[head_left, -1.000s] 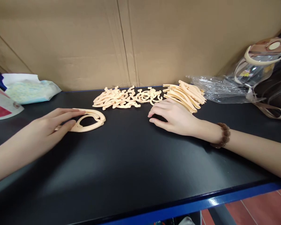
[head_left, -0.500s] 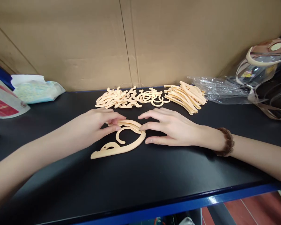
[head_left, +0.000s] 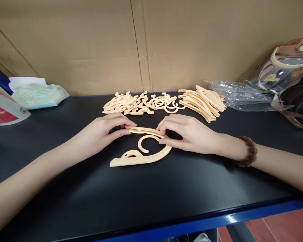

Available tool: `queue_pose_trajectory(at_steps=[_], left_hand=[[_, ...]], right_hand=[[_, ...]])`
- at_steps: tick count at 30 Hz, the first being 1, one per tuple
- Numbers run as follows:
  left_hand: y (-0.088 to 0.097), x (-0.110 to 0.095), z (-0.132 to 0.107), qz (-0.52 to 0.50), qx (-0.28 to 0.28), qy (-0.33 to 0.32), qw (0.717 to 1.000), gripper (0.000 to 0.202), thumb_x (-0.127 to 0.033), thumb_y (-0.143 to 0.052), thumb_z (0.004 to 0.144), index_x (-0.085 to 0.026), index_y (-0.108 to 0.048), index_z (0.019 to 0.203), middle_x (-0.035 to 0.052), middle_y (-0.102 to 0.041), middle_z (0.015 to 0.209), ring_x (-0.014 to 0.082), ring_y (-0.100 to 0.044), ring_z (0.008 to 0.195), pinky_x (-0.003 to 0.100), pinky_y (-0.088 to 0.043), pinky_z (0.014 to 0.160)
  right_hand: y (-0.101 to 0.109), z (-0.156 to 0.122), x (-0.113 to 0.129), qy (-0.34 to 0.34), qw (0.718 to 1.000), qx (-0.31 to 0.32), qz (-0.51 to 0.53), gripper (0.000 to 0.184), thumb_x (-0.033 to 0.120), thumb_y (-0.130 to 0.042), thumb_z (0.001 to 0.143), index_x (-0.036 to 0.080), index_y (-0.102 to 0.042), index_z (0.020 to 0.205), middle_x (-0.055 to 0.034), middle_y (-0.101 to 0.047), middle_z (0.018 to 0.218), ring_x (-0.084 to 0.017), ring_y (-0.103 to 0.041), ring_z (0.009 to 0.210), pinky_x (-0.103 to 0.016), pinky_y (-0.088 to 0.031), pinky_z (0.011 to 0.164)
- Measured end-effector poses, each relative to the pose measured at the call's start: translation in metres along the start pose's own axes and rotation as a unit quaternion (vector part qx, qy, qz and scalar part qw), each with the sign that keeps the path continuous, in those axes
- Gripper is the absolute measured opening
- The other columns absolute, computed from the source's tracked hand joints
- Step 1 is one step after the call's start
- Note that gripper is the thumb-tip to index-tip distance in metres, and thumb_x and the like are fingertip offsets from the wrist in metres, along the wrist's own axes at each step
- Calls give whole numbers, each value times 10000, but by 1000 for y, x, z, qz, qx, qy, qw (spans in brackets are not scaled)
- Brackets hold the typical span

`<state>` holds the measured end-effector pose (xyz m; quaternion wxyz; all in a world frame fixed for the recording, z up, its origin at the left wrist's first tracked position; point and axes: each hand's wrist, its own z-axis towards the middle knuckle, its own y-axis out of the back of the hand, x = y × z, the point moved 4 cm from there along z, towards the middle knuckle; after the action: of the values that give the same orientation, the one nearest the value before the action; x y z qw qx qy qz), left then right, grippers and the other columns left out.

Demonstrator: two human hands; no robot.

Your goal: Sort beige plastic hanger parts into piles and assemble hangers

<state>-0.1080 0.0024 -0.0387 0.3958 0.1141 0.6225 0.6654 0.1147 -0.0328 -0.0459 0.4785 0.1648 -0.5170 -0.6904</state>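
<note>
A cream folding clothes hanger (head_left: 143, 160) is in front of me, its curved hook (head_left: 140, 145) lying between its two arms. My left hand (head_left: 110, 128) pinches the far arm's left end between thumb and fingers. Close to the hanger's joint, my right hand (head_left: 189, 132) grips the same arm, fingers closed and thumb on the near side. The near arm, with a small notched loop at its left end, reaches left untouched by either hand. My right fingers cover part of the joint.
Behind the hands lie a pile of small cream hanger pieces (head_left: 127, 103), several hooks (head_left: 164, 102) and a stack of hanger arms (head_left: 202, 102). Clear plastic wrap (head_left: 237, 97) and a transparent bottle (head_left: 280, 72) are at right. A tissue pack (head_left: 37, 95) is at left, before a cardboard wall (head_left: 96, 43).
My right hand has closed from spread fingers onto the hanger near its joint. The hanger has shifted right in view, and its far arm is tilted up more on edge.
</note>
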Motion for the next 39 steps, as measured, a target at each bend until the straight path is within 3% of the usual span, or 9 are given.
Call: queue_pose_trajectory(at_steps=[3,10,13,18,22,27,30,34,39], left_hand=[[3,-9,-1,-17,-43,0,999,318,-430,-479,939,-218,-695,1035,31,-702,1015,195,-639,933,291,-475,847],[8,-11,-8,-202,-82,160,963,287,-448,-676,779,-274,-717,1004,7,-744,1025,209,-684,885,284,-544,818],[9,-12,-9,-228,-76,167,956,295,-417,-732,713,-270,-732,968,10,-753,972,215,-692,858,296,-562,817],[6,-9,-7,-231,-54,165,957,284,-348,-689,749,-264,-735,1016,10,-749,1061,214,-693,944,297,-554,873],[2,-10,-7,-247,-53,177,951,289,-276,-691,719,-256,-733,1004,2,-750,1015,192,-697,871,278,-569,807],[6,-17,-10,-223,-133,172,950,186,-412,-700,779,-263,-736,885,-14,-709,808,169,-655,754,257,-565,725],[3,-25,-10,-274,-131,157,940,200,-447,-672,827,-287,-729,932,-23,-723,927,169,-672,868,253,-561,836],[-6,-37,-6,-397,-104,146,900,249,-404,-607,895,-263,-679,1087,-1,-684,1220,202,-649,1104,302,-544,962],[-15,-42,-4,-435,-71,156,884,246,-408,-598,907,-189,-686,977,49,-730,1126,222,-685,1045,352,-550,961]], right_hand=[[0,-1,-6,-48,998,-29,27,173,313,-531,950,172,-622,993,-30,-702,911,-147,-630,831,-275,-456,753],[1,-2,-12,-81,995,-60,-2,218,217,-501,958,180,-676,1084,-42,-736,1016,-159,-676,895,-283,-483,802],[3,-2,-11,-58,996,-74,-12,209,199,-500,960,175,-693,1035,-38,-740,980,-154,-675,879,-276,-489,786],[5,-3,-7,-9,994,-108,-32,234,199,-475,973,140,-697,1019,-62,-732,939,-160,-660,856,-286,-490,771],[4,-3,-6,7,992,-119,-49,219,185,-474,964,144,-687,992,-59,-726,897,-158,-648,806,-292,-489,737],[9,-5,-3,-24,987,-157,-20,209,142,-484,921,155,-636,1065,-63,-702,977,-130,-622,769,-266,-478,696],[13,-3,-4,-72,981,-172,44,178,241,-554,917,157,-627,1057,-27,-660,867,-108,-587,708,-234,-463,653],[8,1,-5,-127,972,-107,168,210,295,-607,889,159,-637,1046,20,-587,720,-97,-536,648,-222,-436,614],[-6,5,7,-161,926,-13,342,127,258,-545,913,144,-593,939,20,-577,743,-67,-477,594,-205,-388,550]])
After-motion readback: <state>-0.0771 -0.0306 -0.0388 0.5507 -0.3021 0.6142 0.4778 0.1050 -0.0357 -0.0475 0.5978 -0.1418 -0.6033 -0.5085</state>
